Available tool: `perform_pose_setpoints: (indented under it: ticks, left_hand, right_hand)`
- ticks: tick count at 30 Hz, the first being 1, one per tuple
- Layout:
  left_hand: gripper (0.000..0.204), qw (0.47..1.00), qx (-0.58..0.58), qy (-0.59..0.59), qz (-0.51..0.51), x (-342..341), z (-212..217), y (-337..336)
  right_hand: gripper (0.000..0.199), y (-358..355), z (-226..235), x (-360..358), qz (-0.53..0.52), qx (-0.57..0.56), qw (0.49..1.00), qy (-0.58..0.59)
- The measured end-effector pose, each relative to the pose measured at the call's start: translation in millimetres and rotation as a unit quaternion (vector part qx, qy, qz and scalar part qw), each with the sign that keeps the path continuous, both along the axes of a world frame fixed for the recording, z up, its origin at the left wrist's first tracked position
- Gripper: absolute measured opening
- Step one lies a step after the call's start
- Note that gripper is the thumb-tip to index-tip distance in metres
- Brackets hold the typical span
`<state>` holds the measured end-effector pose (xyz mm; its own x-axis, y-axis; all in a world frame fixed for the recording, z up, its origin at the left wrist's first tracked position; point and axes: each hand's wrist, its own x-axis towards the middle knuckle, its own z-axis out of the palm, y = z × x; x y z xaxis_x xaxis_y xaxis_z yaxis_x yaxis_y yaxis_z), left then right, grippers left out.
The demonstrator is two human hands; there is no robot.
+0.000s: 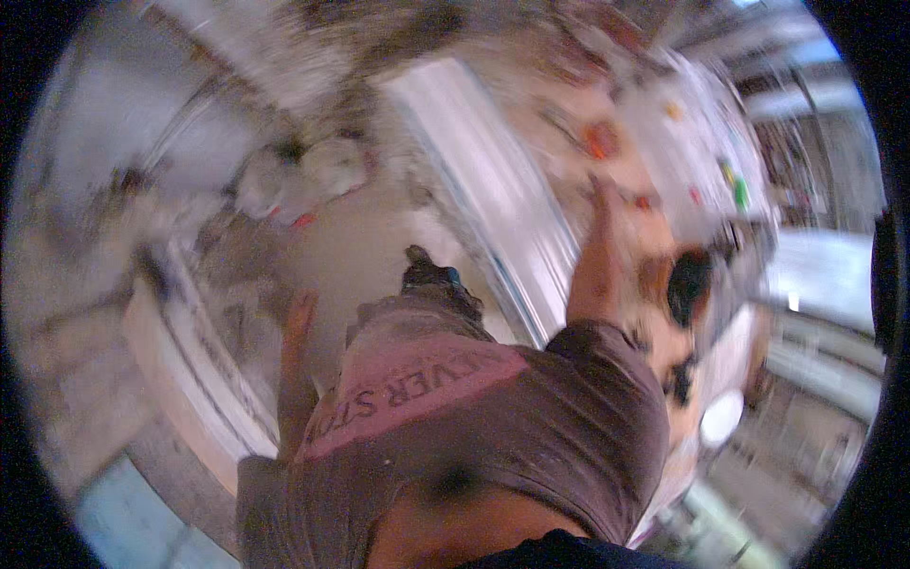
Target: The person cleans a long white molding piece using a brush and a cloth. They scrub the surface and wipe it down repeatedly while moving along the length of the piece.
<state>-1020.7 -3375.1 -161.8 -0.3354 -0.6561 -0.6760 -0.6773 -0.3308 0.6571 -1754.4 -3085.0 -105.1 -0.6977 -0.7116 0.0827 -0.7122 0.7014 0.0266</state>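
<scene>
Motion smears the whole picture. My left hand (301, 309) hangs low on the left beside my body, over the floor; its fingers are too blurred to make out. On the right, my bare arm stretches forward, and my right hand (604, 192) is over or beside a brown work surface (654, 232). A blurred orange-red thing (600, 140) lies just beyond that hand, and a small red thing (644, 202) is close to its right. Whether the right hand touches or holds anything cannot be made out. Between my arms runs a long white ribbed panel or profile (483, 166).
Pale bulky bundles, perhaps sacks (336, 166), stand on the floor ahead left. A long pale board-like piece (190, 370) is at my left. Farther right are a white surface (678, 142) with a green item (739, 188), a dark round thing (689, 287) and a white disc (722, 417).
</scene>
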Motion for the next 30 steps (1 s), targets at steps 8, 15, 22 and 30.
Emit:
perform_pose_setpoints:
  ticks: [8,15,22,30]
  left_hand:
    - [0.038,0.990,-0.139,-0.003,0.007,-30.2,32.4,-5.3]
    - [0.034,0.994,-0.041,0.018,-0.098,22.6,-62.3,19.3]
    - [0.036,0.999,-0.047,0.005,0.020,-19.1,5.4,-11.3]
    - [0.040,0.993,-0.037,-0.007,0.109,-27.3,29.3,-1.4]
  right_hand:
    - [0.036,2.8,38.2,18.6,-0.067,-0.045,0.990,-0.116]
    - [0.037,-38.9,55.7,10.0,-0.062,-0.042,0.985,-0.157]
    - [0.039,-25.0,62.2,11.7,-0.091,-0.066,0.977,-0.180]
    - [0.041,-32.0,74.6,5.7,-0.096,-0.099,0.966,-0.219]
